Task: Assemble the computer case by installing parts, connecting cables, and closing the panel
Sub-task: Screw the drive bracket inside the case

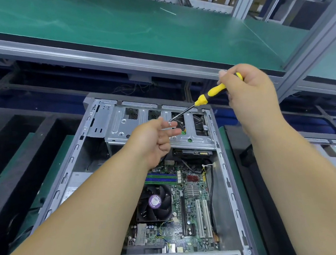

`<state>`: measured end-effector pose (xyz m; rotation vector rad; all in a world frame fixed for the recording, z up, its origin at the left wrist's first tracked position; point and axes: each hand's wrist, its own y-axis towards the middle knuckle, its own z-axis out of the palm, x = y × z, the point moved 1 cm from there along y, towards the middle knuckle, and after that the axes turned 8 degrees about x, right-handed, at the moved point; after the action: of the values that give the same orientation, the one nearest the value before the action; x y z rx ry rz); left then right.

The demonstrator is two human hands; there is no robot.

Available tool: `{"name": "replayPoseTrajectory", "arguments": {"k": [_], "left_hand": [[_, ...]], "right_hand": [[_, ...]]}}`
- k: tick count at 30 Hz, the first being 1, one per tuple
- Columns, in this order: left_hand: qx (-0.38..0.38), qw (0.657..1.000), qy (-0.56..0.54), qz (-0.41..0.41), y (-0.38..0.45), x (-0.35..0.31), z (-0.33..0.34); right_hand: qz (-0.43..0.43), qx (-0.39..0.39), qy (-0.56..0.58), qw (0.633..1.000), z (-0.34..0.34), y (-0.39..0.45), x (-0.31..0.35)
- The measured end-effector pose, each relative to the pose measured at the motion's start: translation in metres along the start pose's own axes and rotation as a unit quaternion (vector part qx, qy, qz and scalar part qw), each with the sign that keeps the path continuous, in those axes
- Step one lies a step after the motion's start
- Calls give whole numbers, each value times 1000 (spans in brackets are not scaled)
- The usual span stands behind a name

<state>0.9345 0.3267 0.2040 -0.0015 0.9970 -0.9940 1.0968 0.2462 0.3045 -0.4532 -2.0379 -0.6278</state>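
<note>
Yellow screwdriver (212, 94) being gripped by right hand (248, 93); left hand (156, 140) pinching screw (169, 123); case (223, 163) standing open, panel pending.

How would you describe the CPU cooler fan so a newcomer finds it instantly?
Look inside the open computer case, at the green motherboard on its floor. Left of the white expansion slots sits the black CPU cooler fan, the only part with a round purple sticker.
</note>
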Motion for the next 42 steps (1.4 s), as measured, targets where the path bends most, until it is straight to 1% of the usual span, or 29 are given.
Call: {"name": "replayPoseTrajectory", "arguments": {"k": [2, 4, 12, 15, 20, 26, 31, 34, 38, 40, 42], "left_hand": [[6, 999, -41, -9, 1, -1, -1], [4, 999, -51, -9, 1, -1, -2], [26, 999, -45, -16, 1, -1, -2], [33, 999, -32, -4, 2, 0, -3], [32, 999, -20, 24, 3, 2, -3], [26, 999, -14, 33, 2, 2, -3], [22, 999, 0, 38, 2, 4, -2], [15, 997, 37, 60, 1, 3, -2], [2, 991, 117, 59, -2, 0, -3], [-4, 977, 209, 35, -3, 1, -6], [27, 944, 329, -27, -4, 5, -7]], "right_hand": [[1, 3, 1, 1000, 2, -3, -2], [3, 0, -3, 1000, 3, -5, -3], [1, -15, -26, 1000, 1, -7, -9], [9, -15, -38, 999, 0, -7, -10], [5, -23, -28, 999, -2, -8, -9], [10, 6, -27, 1000, -4, -9, -7], [6, 80, -37, 996, -10, -11, -3], [-5, 102, -53, 993, -12, -14, -2], [-12, 71, -50, 996, -11, -14, -1], [-9, 56, -59, 997, -9, -13, -3], [-16, 59, -84, 995, -7, -11, -7]]}}
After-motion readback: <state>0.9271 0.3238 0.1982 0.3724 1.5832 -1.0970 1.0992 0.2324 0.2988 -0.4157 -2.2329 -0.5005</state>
